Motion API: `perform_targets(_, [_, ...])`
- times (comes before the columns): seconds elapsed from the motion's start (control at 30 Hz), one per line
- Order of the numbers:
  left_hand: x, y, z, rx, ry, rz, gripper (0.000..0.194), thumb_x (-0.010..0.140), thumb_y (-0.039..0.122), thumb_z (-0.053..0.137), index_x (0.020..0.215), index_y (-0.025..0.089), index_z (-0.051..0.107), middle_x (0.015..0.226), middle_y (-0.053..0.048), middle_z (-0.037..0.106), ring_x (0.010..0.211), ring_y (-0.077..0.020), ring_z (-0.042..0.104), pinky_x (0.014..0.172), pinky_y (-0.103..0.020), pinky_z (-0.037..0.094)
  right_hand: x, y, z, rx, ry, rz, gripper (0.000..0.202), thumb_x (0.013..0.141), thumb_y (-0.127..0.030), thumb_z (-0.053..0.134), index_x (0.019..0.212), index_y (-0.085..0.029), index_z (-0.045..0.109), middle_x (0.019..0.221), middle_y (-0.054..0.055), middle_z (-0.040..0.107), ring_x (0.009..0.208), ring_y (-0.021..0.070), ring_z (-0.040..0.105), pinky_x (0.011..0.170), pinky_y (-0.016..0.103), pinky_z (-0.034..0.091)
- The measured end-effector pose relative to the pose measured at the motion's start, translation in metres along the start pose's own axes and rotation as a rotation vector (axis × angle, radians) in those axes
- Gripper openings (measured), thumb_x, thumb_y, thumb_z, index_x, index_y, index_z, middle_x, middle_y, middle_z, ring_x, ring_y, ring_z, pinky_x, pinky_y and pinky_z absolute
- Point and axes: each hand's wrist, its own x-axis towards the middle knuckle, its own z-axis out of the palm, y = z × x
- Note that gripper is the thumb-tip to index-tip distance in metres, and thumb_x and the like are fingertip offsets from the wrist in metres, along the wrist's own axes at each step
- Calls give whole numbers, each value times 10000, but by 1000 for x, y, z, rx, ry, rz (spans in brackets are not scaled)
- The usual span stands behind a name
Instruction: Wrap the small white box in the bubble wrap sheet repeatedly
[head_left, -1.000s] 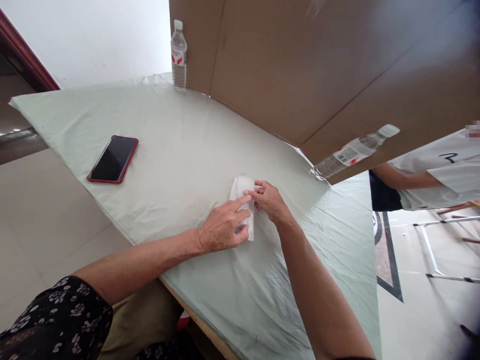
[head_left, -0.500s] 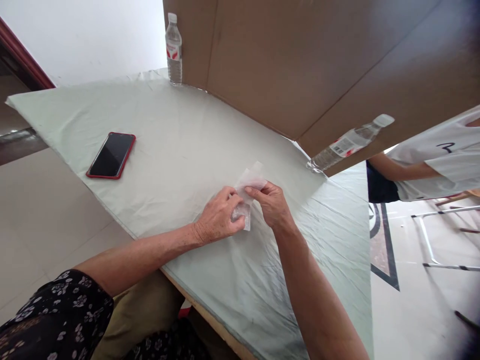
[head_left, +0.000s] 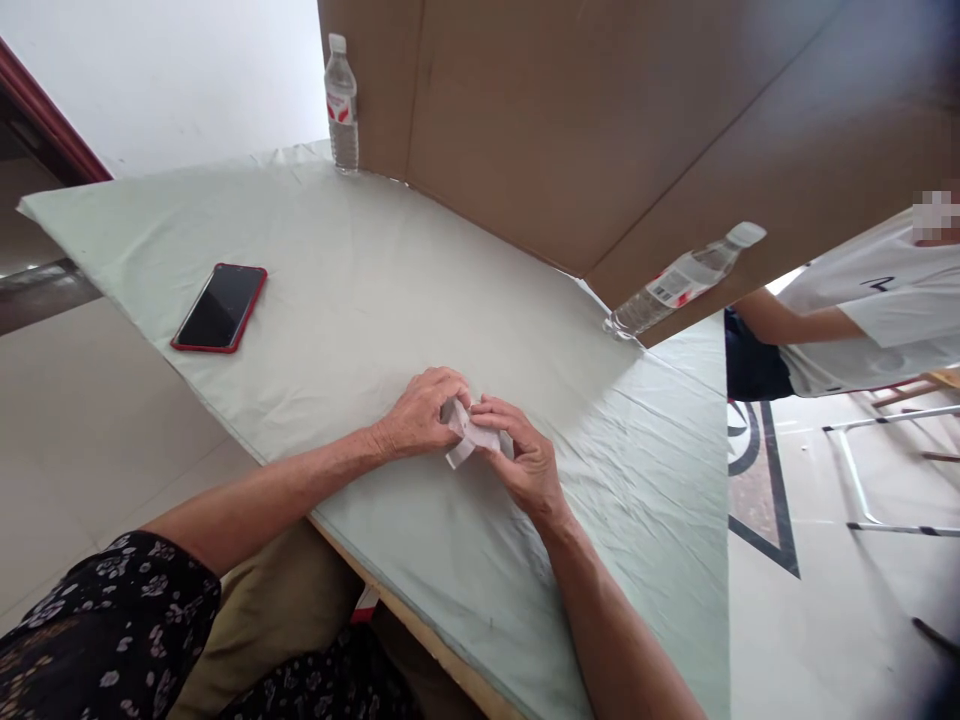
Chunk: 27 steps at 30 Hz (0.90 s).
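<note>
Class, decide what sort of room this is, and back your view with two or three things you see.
Probably an indoor common room or simple workroom: a cloth-covered table, a large brown panel standing along it, and a tiled floor beyond.

1. The paper [head_left: 474,434] is sitting between the left hand [head_left: 424,412] and the right hand [head_left: 523,452].
2. The phone [head_left: 219,308] is lying on the cloth [head_left: 360,280], left of the paper.
3. The board [head_left: 525,130] is standing behind the paper.
4. The left bottle [head_left: 343,110] is standing behind and left of the paper; the right bottle [head_left: 681,284], behind and right.
5. A person [head_left: 870,320] is showing farther right.
</note>
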Motion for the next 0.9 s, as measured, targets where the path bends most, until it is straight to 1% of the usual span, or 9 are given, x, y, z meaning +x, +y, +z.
perform_targets(0.07, [-1,-3,-7,-10,-39,72,264,729,191,637,989,203,591,1188,-113,634,1164,-269,595,1012,-453,478,-5,5,1,-56,-20,-84,279,855,-254,672,1134,-264,681,1214,92,707,1293,273,586,1093,510,473])
perform_targets(0.23, [-3,-7,-21,47,-196,277,527,681,142,629,1197,156,525,1403,-217,518,1404,-326,436,1098,-479,440,-12,16,9,-218,5,-256,423,868,-132,604,1266,-274,616,1316,119,652,1348,279,539,1101,520,470])
perform_targets(0.37, [-1,-8,-17,25,-149,261,443,747,91,541,1184,165,549,1285,-170,607,1296,-271,533,1019,-412,499,-10,18,11,-191,54,-201,404,890,-85,526,1213,-292,652,1321,97,647,1304,249,574,1080,470,490])
perform_targets(0.47, [1,-2,-15,-110,-89,177,406,717,115,554,1117,172,599,1151,-113,654,1057,-215,631,867,-330,539,-6,15,7,-49,84,-74,313,902,-148,557,1149,-292,685,1292,74,662,1220,235,624,1054,431,503])
perform_targets(0.57, [4,9,-21,-247,-111,-71,254,727,214,599,972,167,644,989,-63,665,773,-151,616,658,-262,498,-4,11,4,180,89,150,228,914,-323,629,1129,-274,685,1167,57,720,1098,236,679,987,415,535])
perform_targets(0.6, [5,12,-24,-292,-154,-194,200,754,272,609,919,165,644,899,-41,655,706,-136,598,619,-252,479,-3,10,3,272,73,230,282,902,-404,651,1146,-264,672,1146,59,730,1071,241,689,955,411,550])
perform_targets(0.7, [7,20,-32,-409,-304,-497,275,823,427,568,878,162,616,716,9,603,547,-116,552,526,-244,435,-2,9,4,496,-6,365,598,765,-573,763,1243,-249,607,1233,85,709,1112,274,682,920,405,569])
perform_targets(0.8, [8,20,-34,-287,-281,-502,356,836,505,546,755,160,574,671,7,556,581,-129,533,538,-249,406,-2,10,8,547,-17,408,730,688,-512,846,1305,-254,555,1314,100,670,1154,273,665,961,409,554])
perform_targets(0.9, [9,18,-33,-266,-248,-382,366,813,516,600,809,150,615,786,-23,604,725,-158,557,630,-262,429,-1,10,12,537,16,483,723,747,-477,806,1359,-243,501,1262,105,692,1093,260,688,950,433,558])
